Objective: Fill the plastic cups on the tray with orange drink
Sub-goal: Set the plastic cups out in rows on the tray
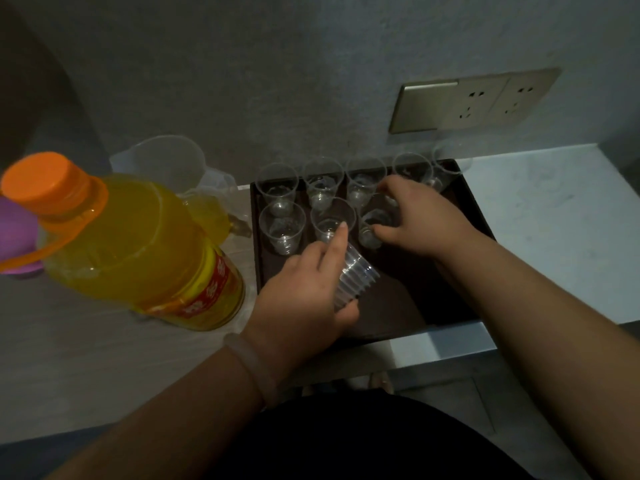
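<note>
A dark rectangular tray (460, 289) lies on the counter with several empty clear plastic cups (278, 188) standing in two rows at its far end. My left hand (304, 292) grips a tilted stack of nested clear cups (356, 277) over the tray, index finger stretched toward a cup in the near row. My right hand (422, 220) curls round one clear cup (372, 226) at the right end of the near row. A big bottle of orange drink (138, 251) with an orange cap stands left of the tray, capped.
A clear plastic jug (169, 164) holding some orange liquid stands behind the bottle. A purple object (17, 233) sits at the far left edge. Wall sockets (485, 102) are above the tray. The white counter (554, 220) extends to the right; its front edge runs just below the tray.
</note>
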